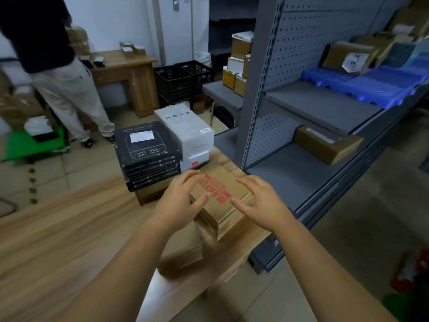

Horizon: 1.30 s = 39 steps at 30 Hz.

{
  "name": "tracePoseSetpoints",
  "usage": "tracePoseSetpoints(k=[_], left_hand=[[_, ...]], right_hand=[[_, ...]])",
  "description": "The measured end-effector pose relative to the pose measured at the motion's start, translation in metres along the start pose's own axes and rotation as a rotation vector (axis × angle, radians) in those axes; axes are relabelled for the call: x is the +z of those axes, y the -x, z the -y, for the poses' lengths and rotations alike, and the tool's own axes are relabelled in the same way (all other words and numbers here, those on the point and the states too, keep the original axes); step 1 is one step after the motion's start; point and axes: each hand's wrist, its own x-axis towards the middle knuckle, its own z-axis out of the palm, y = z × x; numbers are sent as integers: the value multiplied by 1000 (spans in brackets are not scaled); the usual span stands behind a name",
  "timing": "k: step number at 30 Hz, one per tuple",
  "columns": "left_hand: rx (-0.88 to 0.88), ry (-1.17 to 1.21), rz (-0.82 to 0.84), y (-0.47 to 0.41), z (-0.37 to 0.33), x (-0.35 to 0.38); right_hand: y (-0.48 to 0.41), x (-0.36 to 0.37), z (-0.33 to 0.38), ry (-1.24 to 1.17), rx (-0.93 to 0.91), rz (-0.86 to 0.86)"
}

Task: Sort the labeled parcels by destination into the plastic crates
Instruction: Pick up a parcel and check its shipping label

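A brown cardboard parcel with red lettering (220,196) lies on top of a stack of similar brown boxes at the right end of a wooden table (58,228). My left hand (181,201) hovers at the parcel's left edge with fingers spread. My right hand (260,201) reaches over its right edge, fingers also straight. Neither hand grips it. Behind it stand a stack of black boxes (146,154) and a white box (188,129). Two black plastic crates (181,82) sit on the floor farther back.
A grey metal shelf unit (325,108) stands right of the table, holding blue folded crates (371,84) and brown parcels (327,145). A person in light trousers (65,89) stands at the back left beside a wooden desk (130,75). A green cart (34,145) is at left.
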Motion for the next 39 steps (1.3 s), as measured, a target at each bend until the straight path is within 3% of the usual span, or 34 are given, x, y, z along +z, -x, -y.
tracePoseSetpoints(k=[10,18,21,24,32,39], left_hand=[[-267,-23,-74,-20,-24,63],[-521,-17,105,-10,-13,113],[-586,-6,194,-8,-4,131],[-598,-12,162,-9,-1,145],[-639,86,43,-4,-9,156],[-527,92,8,1,-27,141]], right_hand=[[-68,7,-76,-45,-153,226],[-89,36,-96,17,-240,402],[-91,47,-102,182,-312,469],[-88,55,-107,272,-357,442],[-69,66,-120,202,-322,325],[-44,59,-130,82,-230,275]])
